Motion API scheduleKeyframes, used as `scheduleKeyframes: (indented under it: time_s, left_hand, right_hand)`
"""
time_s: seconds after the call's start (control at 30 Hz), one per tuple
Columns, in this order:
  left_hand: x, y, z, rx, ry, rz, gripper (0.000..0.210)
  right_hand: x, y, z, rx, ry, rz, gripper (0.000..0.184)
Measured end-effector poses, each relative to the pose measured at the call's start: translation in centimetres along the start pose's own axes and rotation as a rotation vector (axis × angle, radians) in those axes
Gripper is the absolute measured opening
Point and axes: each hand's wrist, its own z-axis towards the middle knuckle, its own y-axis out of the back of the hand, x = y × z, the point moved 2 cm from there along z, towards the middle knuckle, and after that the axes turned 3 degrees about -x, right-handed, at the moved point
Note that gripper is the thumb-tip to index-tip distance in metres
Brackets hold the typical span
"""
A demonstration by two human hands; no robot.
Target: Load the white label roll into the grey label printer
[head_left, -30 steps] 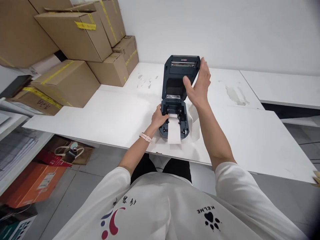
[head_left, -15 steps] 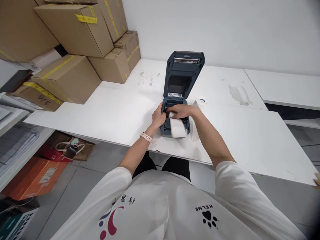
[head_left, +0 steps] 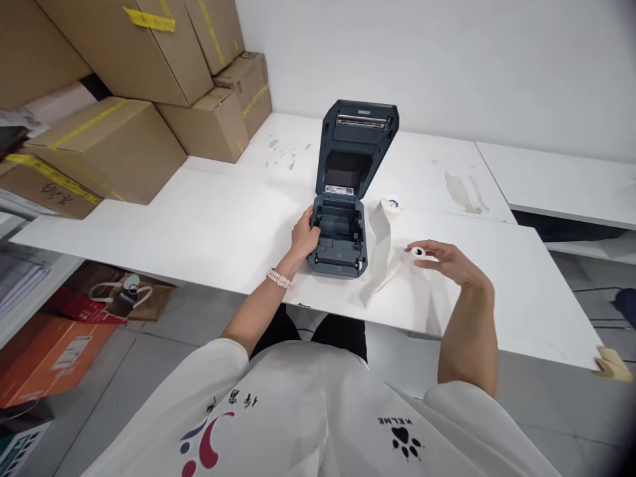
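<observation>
A dark grey label printer [head_left: 338, 255] stands on the white table with its lid [head_left: 358, 142] raised, so its hollow inside shows. My left hand [head_left: 304, 233] grips the printer's left side, thumb over the rim. To the right of the printer, my right hand [head_left: 444, 260] holds a small white label roll [head_left: 419, 252] by its edge, with the dark core hole facing me. A strip of paper trails from that roll to the left. Behind it, another white roll [head_left: 391, 205] sits on the table, a long paper strip [head_left: 381, 242] running from it toward the front edge.
Cardboard boxes [head_left: 134, 149] with yellow tape are stacked at the left end of the table [head_left: 238, 225]. A white wall [head_left: 422, 66] stands behind. Below on the left are an orange box [head_left: 59, 354] and a bag [head_left: 132, 295].
My right hand has lifted the small label roll out of the printer and carried it right, over the table. The left hand stays on the printer. The view has shifted slightly.
</observation>
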Motion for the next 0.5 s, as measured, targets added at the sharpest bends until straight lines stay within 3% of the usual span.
scheduleKeyframes:
  time_s: [0.17, 0.27, 0.33, 0.43, 0.5]
  left_hand:
    - [0.7, -0.2, 0.3, -0.007, 0.021, -0.049, 0.082]
    - [0.7, -0.2, 0.3, -0.012, 0.016, -0.040, 0.081]
    - [0.6, -0.2, 0.2, -0.014, 0.014, -0.031, 0.081]
    - [0.5, -0.2, 0.2, -0.014, 0.007, -0.030, 0.082]
    - [0.5, -0.2, 0.2, -0.014, 0.005, -0.034, 0.082]
  right_hand:
    - [-0.8, 0.0, 3.2, 0.040, 0.058, 0.122, 0.049]
    - [-0.4, 1.7, 5.2, -0.111, 0.116, 0.261, 0.054]
    - [-0.2, 2.3, 7.5, -0.213, 0.117, 0.302, 0.069]
    - [0.2, 1.4, 11.9, -0.204, 0.059, 0.214, 0.091]
    - [0.8, 0.3, 14.1, -0.150, 0.044, 0.088, 0.086]
